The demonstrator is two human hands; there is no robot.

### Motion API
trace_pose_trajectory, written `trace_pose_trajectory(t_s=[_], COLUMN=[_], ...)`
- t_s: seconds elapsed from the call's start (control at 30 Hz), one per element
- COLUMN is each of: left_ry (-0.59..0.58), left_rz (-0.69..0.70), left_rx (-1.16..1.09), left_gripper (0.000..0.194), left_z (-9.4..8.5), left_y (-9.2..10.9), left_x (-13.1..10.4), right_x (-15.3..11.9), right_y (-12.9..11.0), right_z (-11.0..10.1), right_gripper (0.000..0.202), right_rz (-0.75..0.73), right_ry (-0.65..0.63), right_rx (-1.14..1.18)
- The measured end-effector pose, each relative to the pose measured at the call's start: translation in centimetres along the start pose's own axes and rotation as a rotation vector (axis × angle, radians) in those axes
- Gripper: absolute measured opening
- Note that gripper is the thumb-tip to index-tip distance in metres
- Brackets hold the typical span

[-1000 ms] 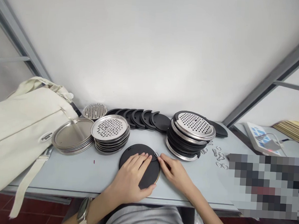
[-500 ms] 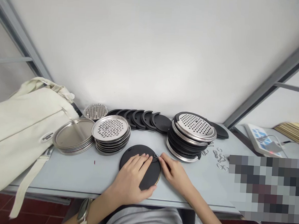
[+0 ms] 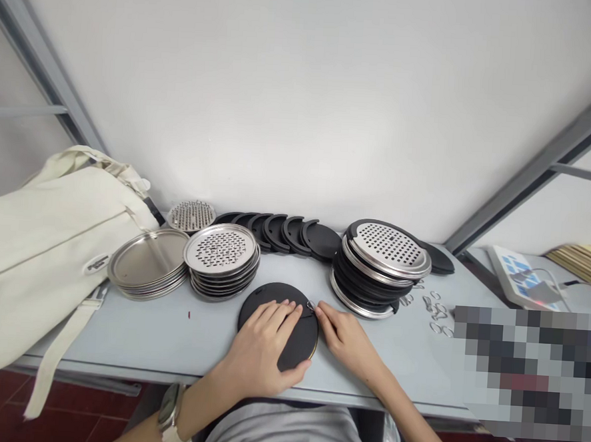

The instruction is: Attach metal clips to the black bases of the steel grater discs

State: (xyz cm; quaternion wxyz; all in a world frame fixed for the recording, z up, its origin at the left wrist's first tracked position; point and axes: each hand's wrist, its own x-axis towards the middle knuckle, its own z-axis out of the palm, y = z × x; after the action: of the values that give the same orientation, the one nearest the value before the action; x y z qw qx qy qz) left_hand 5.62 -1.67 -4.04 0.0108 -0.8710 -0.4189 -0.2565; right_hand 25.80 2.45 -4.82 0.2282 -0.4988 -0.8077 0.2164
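Observation:
A black round disc (image 3: 275,293) lies on the table in front of me, with a thin gold line along its right rim. Across its top rests my left hand (image 3: 265,342), fingers stretched out and together, thumb at the lower right rim, holding it against the table. At the disc's upper right edge, my right hand (image 3: 341,330) pinches a small metal ring (image 3: 311,306) between thumb and forefinger. The ring's lower part is hard to make out against the disc. What lies under my left palm is hidden.
Metal grater plates (image 3: 222,250) and plain metal plates (image 3: 147,259) are stacked at left beside a cream bag (image 3: 48,252). Black discs (image 3: 319,241) overlap along the wall. A black-and-metal stack (image 3: 389,247) stands right, near loose metal rings (image 3: 437,313).
The view has shifted slightly. Both hands stay at the disc; the small metal ring at its edge seems turned a little, now showing rounder.

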Motion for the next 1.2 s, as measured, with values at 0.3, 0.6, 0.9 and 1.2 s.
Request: trace_pose_trajectory(t_s=[0.3,0.6,0.9,1.2], left_ry=[0.011,0.014,0.029,0.021], left_rz=[-0.004,-0.006,-0.006,-0.007], left_rx=[-0.009,-0.019,-0.020,-0.021], left_gripper=[0.064,0.063,0.064,0.063], left_z=[-0.09,-0.16,-0.05,-0.12], left_y=[0.11,0.15,0.18,0.16], left_x=[0.37,0.26,0.12,0.17], right_x=[0.07,0.08,0.03,-0.02], right_y=[0.48,0.52,0.55,0.54], right_z=[0.11,-0.11,-0.14,-0.33], right_gripper=[0.033,0.034,0.034,0.033], right_rz=[-0.031,-0.043,-0.045,-0.046], right_ry=[-0.028,-0.049,-0.066,-0.077], right_rx=[-0.064,-0.122,-0.124,-0.125])
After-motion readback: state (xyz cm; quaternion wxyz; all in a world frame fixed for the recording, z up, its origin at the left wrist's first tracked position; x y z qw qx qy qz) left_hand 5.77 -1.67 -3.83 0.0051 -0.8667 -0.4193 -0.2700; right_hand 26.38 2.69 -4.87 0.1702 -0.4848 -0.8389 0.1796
